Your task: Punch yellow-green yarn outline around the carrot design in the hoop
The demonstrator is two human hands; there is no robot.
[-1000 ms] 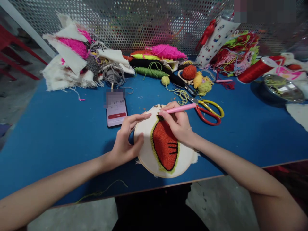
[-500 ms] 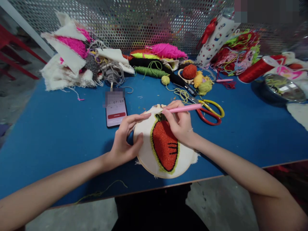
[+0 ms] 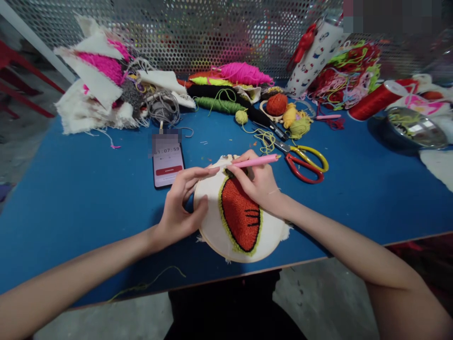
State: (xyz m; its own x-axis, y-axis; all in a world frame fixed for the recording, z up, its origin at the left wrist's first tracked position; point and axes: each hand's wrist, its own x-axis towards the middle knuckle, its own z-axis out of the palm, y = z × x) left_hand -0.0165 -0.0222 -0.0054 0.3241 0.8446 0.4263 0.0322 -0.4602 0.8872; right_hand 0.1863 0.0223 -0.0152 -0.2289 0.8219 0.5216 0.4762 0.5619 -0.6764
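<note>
Almost at table (image 3: 88,203) edge, hoop (image 3: 209,215).

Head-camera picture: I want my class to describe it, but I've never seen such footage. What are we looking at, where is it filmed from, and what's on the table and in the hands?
There is no machine here. A person works with two bare hands, and one camera worn on the head looks forward and down, so both arms enter from the bottom. The left hand grips the edge of a round embroidery hoop over the blue table. Its cloth carries an orange carrot design edged in yellow-green. The right hand holds a pink needle tool like a pen, its tip at the carrot's top. Behind lie a phone, scissors, yarn, fabric scraps and a red thread spool, before a perforated metal screen.
</note>
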